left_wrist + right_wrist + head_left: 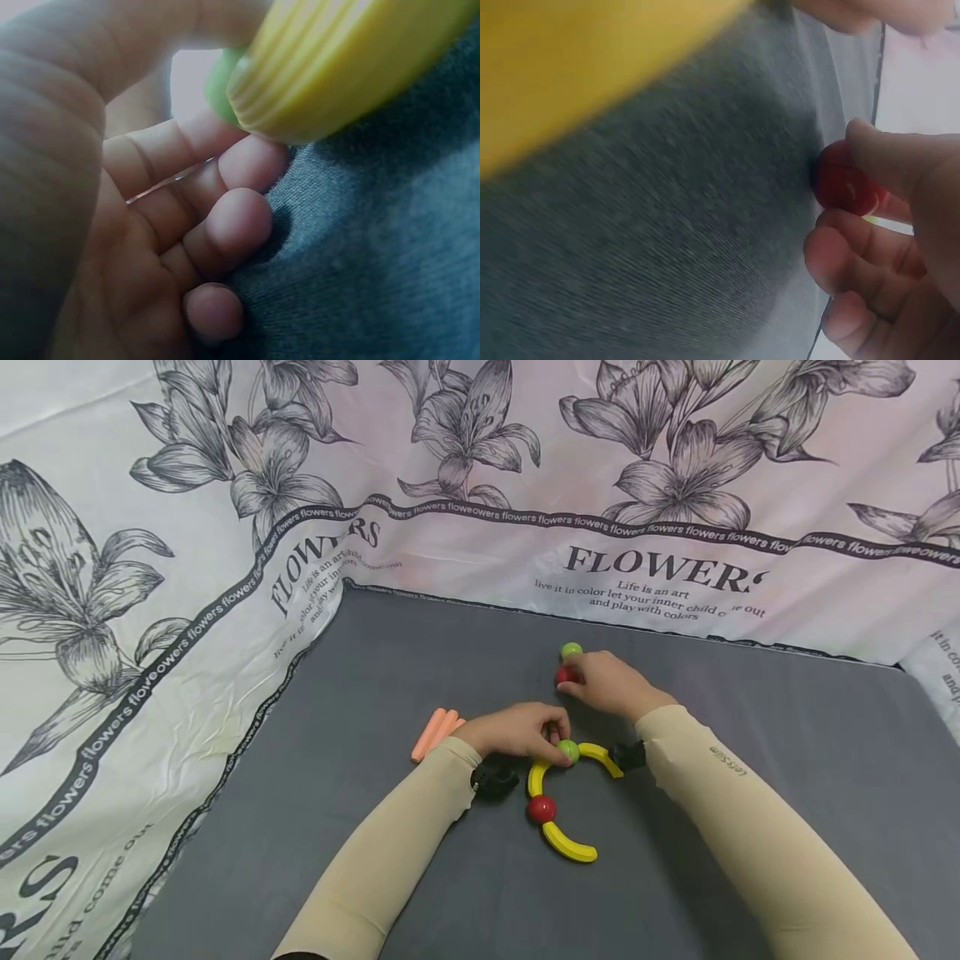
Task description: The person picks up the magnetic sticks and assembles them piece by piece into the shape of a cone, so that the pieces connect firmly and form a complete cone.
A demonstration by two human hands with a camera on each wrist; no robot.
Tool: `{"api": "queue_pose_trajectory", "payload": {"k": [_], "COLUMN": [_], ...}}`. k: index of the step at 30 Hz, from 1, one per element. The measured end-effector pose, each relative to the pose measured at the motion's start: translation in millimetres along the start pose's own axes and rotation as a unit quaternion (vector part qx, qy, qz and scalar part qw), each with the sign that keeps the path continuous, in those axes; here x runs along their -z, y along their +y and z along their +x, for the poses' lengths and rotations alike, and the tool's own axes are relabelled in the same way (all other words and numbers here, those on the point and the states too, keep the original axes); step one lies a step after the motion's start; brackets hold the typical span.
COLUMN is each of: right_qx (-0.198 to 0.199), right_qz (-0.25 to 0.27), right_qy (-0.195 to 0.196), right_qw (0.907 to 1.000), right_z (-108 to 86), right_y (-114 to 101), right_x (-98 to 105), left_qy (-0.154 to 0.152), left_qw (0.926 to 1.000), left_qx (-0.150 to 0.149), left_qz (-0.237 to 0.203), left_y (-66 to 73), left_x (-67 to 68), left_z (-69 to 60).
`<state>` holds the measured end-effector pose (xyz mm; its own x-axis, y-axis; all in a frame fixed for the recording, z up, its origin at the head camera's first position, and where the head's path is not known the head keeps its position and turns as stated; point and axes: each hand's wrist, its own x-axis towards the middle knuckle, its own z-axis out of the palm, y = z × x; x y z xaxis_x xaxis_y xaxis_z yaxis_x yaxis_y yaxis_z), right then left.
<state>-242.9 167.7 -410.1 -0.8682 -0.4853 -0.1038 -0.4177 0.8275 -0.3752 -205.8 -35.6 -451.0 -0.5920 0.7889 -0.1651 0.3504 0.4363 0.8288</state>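
Observation:
On the grey cloth, yellow curved pieces (570,844) and a red ball (541,809) form an open arc. My left hand (521,729) pinches a green ball (568,752) at the arc's top, between two yellow pieces. In the left wrist view, a yellow piece (337,67) lies close in front of the green ball (223,86), beside the thumb. Farther back, my right hand (611,683) grips a second red ball (565,676) between thumb and fingers; the right wrist view shows this red ball (844,180) too. Another green ball (571,650) sits just behind it.
Several orange sticks (435,732) lie side by side left of my left hand, partly covered by its wrist. A white floral sheet (480,560) rises along the back and left edges of the grey surface (315,827).

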Motion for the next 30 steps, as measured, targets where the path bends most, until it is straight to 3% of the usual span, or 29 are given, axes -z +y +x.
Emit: {"api": "queue_pose_trajectory", "payload": {"k": [7,10,14,20,25,30], "right_qx": [-0.002,-0.006,-0.035,-0.093,-0.116,-0.117], "right_qz": [0.008,0.016,0.034,0.104,0.144,0.151], "right_qy": [-0.005,0.004,0.016,0.035,0.055,0.058], "right_qw": [1.0000,0.9998,0.9987,0.9896,0.9813,0.9799], "right_z": [-25.6,-40.7,-65.0,-108.0,-132.3,-153.0], "right_y": [-4,-5,-4,-5,-8,-6], "right_x": [0,4,5,-9,-15,-20], "left_qy": [-0.026,-0.030,-0.005,0.014,0.046,0.067], "left_qw": [0.9996,0.9993,0.9990,0.9991,0.9972,0.9938], "left_qx": [0.009,0.022,0.027,0.021,0.052,0.080], "left_qz": [-0.010,0.007,0.036,0.035,0.028,0.038], "left_y": [7.1,13.9,22.0,23.0,28.5,32.5], "left_x": [-1.7,-3.3,-10.6,-25.1,-26.1,-32.5], "left_z": [-0.9,-1.2,2.3,5.8,7.1,7.7]}}
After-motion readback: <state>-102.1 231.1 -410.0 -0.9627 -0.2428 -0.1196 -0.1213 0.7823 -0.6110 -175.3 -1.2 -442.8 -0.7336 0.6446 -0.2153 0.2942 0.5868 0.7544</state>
